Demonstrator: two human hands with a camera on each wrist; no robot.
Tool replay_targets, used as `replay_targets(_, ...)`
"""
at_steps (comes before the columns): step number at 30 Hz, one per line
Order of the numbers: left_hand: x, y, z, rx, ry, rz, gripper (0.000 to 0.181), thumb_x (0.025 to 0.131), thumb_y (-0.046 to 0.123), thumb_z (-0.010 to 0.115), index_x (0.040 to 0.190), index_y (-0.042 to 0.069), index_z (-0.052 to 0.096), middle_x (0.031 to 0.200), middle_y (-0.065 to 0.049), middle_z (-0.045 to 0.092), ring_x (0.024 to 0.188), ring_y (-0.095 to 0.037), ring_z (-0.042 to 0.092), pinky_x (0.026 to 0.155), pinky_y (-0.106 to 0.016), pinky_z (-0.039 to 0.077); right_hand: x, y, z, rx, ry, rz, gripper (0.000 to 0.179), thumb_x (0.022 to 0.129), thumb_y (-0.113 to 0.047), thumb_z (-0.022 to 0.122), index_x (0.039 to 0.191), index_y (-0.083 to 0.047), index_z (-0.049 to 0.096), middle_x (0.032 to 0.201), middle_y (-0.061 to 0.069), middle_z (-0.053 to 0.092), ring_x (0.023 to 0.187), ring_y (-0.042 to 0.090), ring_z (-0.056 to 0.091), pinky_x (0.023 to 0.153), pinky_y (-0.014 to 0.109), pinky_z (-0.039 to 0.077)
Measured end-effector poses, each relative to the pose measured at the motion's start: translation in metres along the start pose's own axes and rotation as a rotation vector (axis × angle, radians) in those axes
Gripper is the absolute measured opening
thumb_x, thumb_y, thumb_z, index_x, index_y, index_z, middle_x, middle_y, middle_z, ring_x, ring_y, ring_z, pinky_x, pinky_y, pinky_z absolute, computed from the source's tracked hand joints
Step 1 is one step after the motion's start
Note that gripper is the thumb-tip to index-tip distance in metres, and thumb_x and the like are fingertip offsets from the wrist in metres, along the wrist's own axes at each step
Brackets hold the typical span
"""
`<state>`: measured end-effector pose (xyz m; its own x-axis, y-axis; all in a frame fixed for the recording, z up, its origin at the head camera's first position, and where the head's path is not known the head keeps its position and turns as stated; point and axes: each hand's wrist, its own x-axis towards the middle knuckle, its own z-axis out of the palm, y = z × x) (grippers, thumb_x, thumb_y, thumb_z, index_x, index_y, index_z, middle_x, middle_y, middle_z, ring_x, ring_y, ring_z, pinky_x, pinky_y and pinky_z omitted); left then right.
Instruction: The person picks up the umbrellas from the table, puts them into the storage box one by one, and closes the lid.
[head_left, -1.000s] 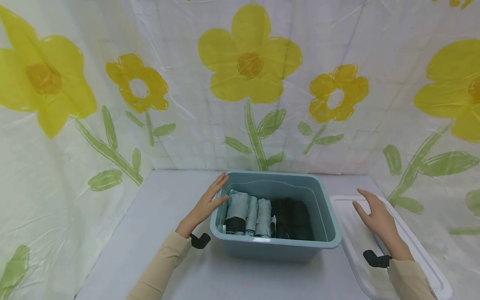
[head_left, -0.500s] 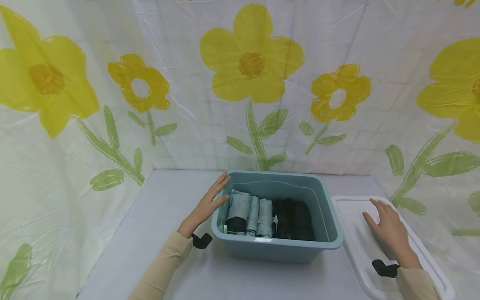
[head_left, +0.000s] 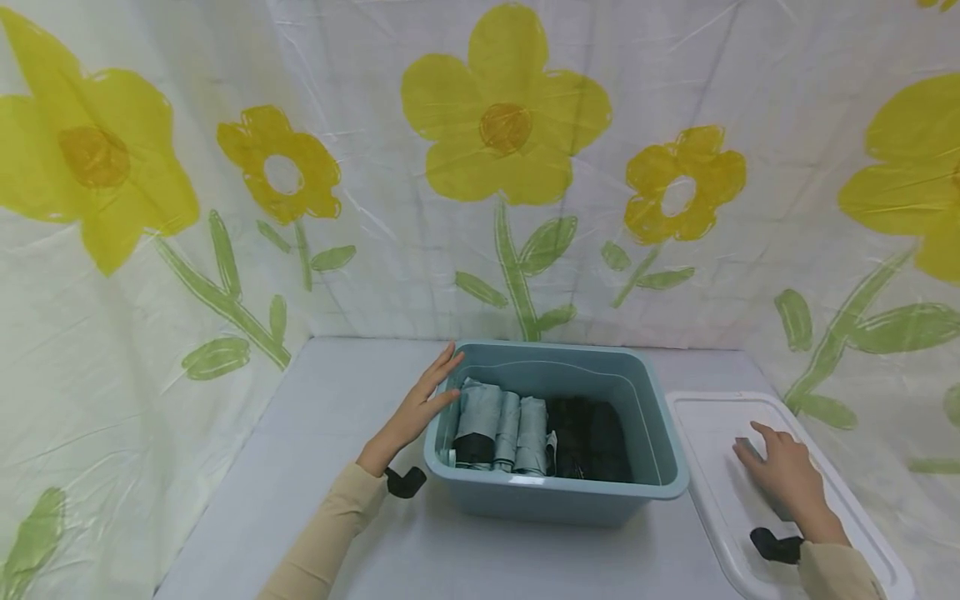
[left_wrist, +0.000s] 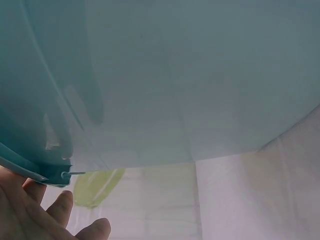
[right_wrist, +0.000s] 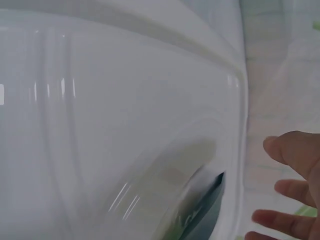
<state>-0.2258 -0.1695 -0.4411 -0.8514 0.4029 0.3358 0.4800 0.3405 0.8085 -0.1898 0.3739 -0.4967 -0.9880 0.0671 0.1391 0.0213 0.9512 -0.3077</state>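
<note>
A blue-grey plastic bin stands on the table, with rolled light-blue packets at its left and black rolled bundles at its right. My left hand rests at the bin's left rim, fingers straight and spread; in the left wrist view its fingers are right at the rim corner. To the right lies a white lid. Over it hovers my right hand, fingers spread and slightly bent, holding nothing. Beneath that hand a flat grey-green item lies on the lid, mostly hidden in the head view.
A pale cloth covers the table. Behind and at the sides hangs a white curtain with painted yellow flowers. The lid lies close along the bin's right side.
My right hand has moved right, toward the front and down over the lid, its fingers bending a little above the grey-green item. The left hand stays at the bin's rim.
</note>
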Motion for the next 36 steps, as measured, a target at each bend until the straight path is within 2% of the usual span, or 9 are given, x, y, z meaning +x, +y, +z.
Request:
replay_targets(2, 0.000, -0.007, 0.001, 0.003, 0.007, -0.001, 0.055, 0.095, 0.004, 0.047, 0.146, 0.007, 0.027, 0.156, -0.010, 0.006, 0.142, -0.032, 0.003, 0.105, -0.065, 0.009, -0.001, 0.003, 0.001, -0.005, -0.027, 0.007, 0.060, 0.091, -0.037, 0.053, 0.125, 0.011, 0.041, 0.113, 0.041, 0.041, 0.098, 0.059, 0.041, 0.067, 0.066, 0.041)
replay_targets(5, 0.001, -0.010, 0.002, -0.004, 0.014, 0.003, 0.055, 0.095, 0.004, 0.047, 0.146, 0.009, 0.028, 0.156, -0.007, 0.007, 0.143, -0.031, 0.004, 0.106, -0.064, 0.009, -0.001, 0.007, 0.003, -0.016, -0.056, 0.018, 0.062, 0.091, -0.038, 0.053, 0.125, 0.012, 0.040, 0.113, 0.041, 0.040, 0.098, 0.060, 0.041, 0.067, 0.065, 0.041)
replay_targets(11, 0.001, -0.011, 0.002, -0.007, 0.011, 0.011, 0.055, 0.095, 0.005, 0.046, 0.146, 0.005, 0.027, 0.156, -0.012, 0.007, 0.142, -0.033, 0.004, 0.104, -0.066, 0.009, -0.001, 0.014, 0.005, -0.025, -0.102, 0.029, 0.062, 0.090, -0.036, 0.055, 0.123, 0.013, 0.040, 0.110, 0.042, 0.041, 0.096, 0.059, 0.043, 0.065, 0.063, 0.043)
replay_targets(16, 0.000, -0.011, 0.002, -0.005, 0.008, -0.002, 0.054, 0.096, 0.009, 0.047, 0.146, 0.007, 0.026, 0.156, -0.009, 0.006, 0.143, -0.028, 0.004, 0.105, -0.065, 0.010, -0.001, 0.016, 0.005, -0.023, -0.139, 0.054, 0.061, 0.088, -0.035, 0.057, 0.122, 0.013, 0.041, 0.108, 0.042, 0.040, 0.093, 0.058, 0.045, 0.062, 0.061, 0.044)
replay_targets(24, 0.001, -0.010, 0.002, -0.011, 0.005, -0.017, 0.055, 0.096, 0.006, 0.046, 0.147, 0.013, 0.027, 0.156, -0.001, 0.006, 0.143, -0.024, 0.003, 0.107, -0.063, 0.009, -0.001, 0.018, 0.009, -0.028, -0.165, 0.064, 0.057, 0.086, -0.026, 0.059, 0.118, 0.017, 0.042, 0.105, 0.042, 0.041, 0.089, 0.055, 0.048, 0.064, 0.057, 0.045)
replay_targets(27, 0.000, -0.006, 0.001, -0.013, -0.003, -0.023, 0.054, 0.096, 0.005, 0.045, 0.147, 0.011, 0.026, 0.156, -0.003, 0.005, 0.143, -0.025, 0.002, 0.107, -0.063, 0.009, 0.001, 0.018, 0.010, -0.026, -0.177, 0.070, 0.054, 0.085, -0.021, 0.059, 0.116, 0.019, 0.043, 0.100, 0.039, 0.044, 0.083, 0.048, 0.052, 0.063, 0.052, 0.046)
replay_targets(30, -0.001, 0.008, -0.001, -0.023, -0.016, -0.025, 0.053, 0.097, 0.006, 0.044, 0.146, 0.006, 0.026, 0.156, -0.010, 0.005, 0.143, -0.030, 0.002, 0.107, -0.064, 0.008, 0.002, 0.018, 0.010, -0.020, -0.156, 0.056, 0.049, 0.084, -0.015, 0.059, 0.114, 0.021, 0.044, 0.094, 0.037, 0.047, 0.078, 0.041, 0.053, 0.062, 0.049, 0.045)
replay_targets(34, -0.002, 0.027, -0.005, -0.017, -0.024, -0.029, 0.052, 0.097, 0.008, 0.045, 0.144, -0.002, 0.026, 0.154, -0.019, 0.006, 0.141, -0.037, 0.003, 0.106, -0.065, 0.009, 0.004, 0.019, 0.010, -0.011, -0.129, 0.024, 0.046, 0.083, -0.012, 0.059, 0.111, 0.021, 0.045, 0.090, 0.036, 0.049, 0.076, 0.039, 0.053, 0.062, 0.049, 0.044)
replay_targets(36, -0.002, 0.029, -0.005, -0.011, -0.025, -0.033, 0.051, 0.097, 0.008, 0.044, 0.144, -0.002, 0.026, 0.154, -0.020, 0.006, 0.141, -0.038, 0.004, 0.106, -0.064, 0.010, 0.004, 0.019, 0.010, -0.005, -0.126, 0.023, 0.045, 0.083, -0.012, 0.059, 0.111, 0.020, 0.046, 0.091, 0.036, 0.049, 0.076, 0.039, 0.053, 0.061, 0.049, 0.044)
